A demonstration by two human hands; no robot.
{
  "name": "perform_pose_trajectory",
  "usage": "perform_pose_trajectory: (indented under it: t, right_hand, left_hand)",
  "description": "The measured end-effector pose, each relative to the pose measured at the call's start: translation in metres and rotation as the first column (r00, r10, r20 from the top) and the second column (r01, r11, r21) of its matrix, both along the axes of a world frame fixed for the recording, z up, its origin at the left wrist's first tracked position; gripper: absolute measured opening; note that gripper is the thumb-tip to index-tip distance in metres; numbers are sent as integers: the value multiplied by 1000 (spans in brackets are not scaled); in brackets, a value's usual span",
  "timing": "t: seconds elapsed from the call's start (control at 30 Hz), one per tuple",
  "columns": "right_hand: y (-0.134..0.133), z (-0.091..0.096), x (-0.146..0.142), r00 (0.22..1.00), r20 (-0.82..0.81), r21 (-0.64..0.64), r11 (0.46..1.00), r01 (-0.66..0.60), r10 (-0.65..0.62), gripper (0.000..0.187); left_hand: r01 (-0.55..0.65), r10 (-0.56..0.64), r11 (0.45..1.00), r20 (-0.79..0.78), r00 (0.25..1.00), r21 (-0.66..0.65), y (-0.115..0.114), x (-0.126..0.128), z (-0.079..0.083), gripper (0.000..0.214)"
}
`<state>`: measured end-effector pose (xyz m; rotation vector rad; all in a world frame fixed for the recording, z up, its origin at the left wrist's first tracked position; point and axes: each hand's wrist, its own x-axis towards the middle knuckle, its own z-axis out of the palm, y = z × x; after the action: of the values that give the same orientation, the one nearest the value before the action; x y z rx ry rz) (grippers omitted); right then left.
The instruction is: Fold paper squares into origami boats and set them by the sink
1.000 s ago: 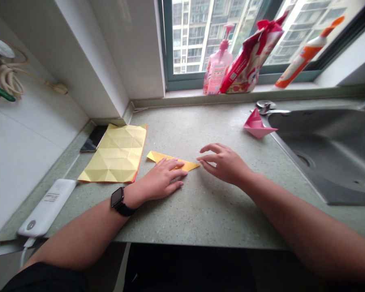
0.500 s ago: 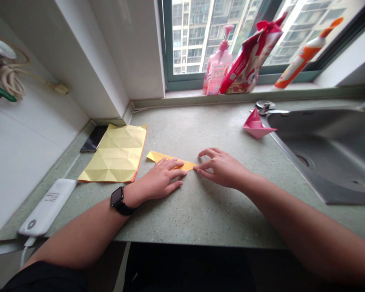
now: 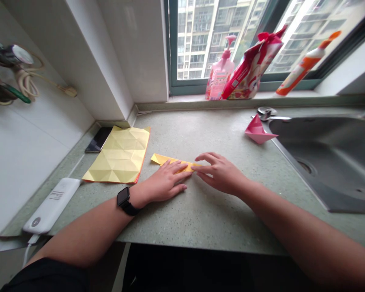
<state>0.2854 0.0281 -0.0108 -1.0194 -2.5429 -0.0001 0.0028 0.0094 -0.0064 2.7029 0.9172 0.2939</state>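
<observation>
A: Where's the paper sitting right now?

B: The folded yellow paper [image 3: 173, 161], a long narrow triangle, is lying flat on the speckled green bench [image 3: 207, 132], just right of the creased yellow sheet [image 3: 117, 155].

A: And the hands?

B: The left hand [image 3: 162, 182] is pressing down on the paper, open and flat with its fingers spread, covering the middle of the strip. It isn't gripping anything. A black smartwatch [image 3: 123, 198] is sitting on that wrist.

A: What's the right hand doing?

B: The right hand [image 3: 220, 173] is staying half open, fingers loosely curved, and its fingertips are touching the paper's right tip. It isn't closing around the paper.

A: What's different from the earlier frame?

B: A second ago, that hand was hovering apart from the paper. Now it's reaching the tip, and the two hands are almost touching. The left hand is staying put.

A: Anything else nearby?

B: A pink origami boat [image 3: 258, 133] is sitting beside the steel sink [image 3: 331, 162]. A white power bank [image 3: 51, 206] is lying near the bench's left edge, and a phone [image 3: 99, 140] is partly tucked under the creased sheet.
</observation>
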Motion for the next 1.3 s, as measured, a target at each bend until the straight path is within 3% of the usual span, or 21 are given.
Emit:
perform_pose_trajectory:
  t: [0.13,0.3,0.37,0.53,0.67,0.73,0.83,0.97,1.1,1.3]
  right_hand:
    - [-2,-4,-2,998,61,-48,999,2,1,23]
    - [8,3,13,994,102,-81,996,47,-39,19]
    - [14,5,22,992,113,-92,993,70,-59,21]
    - [29,2,40,976,126,-42,982,183,-176,28]
    - [31,-6,39,962,118,37,969,243,-246,28]
    - [27,-6,32,975,78,63,977,204,-209,30]
    - [17,-4,18,999,-3,54,998,39,-39,29]
    - [5,-1,5,990,17,-5,990,-140,140,25]
    - [7,-4,4,990,45,-65,989,-133,136,24]
    - [11,-6,7,992,37,-120,987,-111,116,26]
  left_hand:
    - [-38,36,999,73,997,21,0,2,2,45]
    - [-288,284,953,57,957,94,8,-11,0,37]
    - [-329,328,939,24,944,97,13,-16,-1,38]
    - [-307,307,951,15,952,45,17,-19,2,40]
    - [-249,249,968,-13,968,32,10,-15,8,38]
    - [-239,240,970,-27,970,36,7,-13,9,36]
    - [-242,244,969,-45,969,55,5,-10,10,35]
    - [-241,246,967,-60,967,85,3,-8,10,31]
    - [-243,245,966,-21,969,91,4,-6,10,20]
    - [-218,214,974,55,975,63,6,-6,9,23]
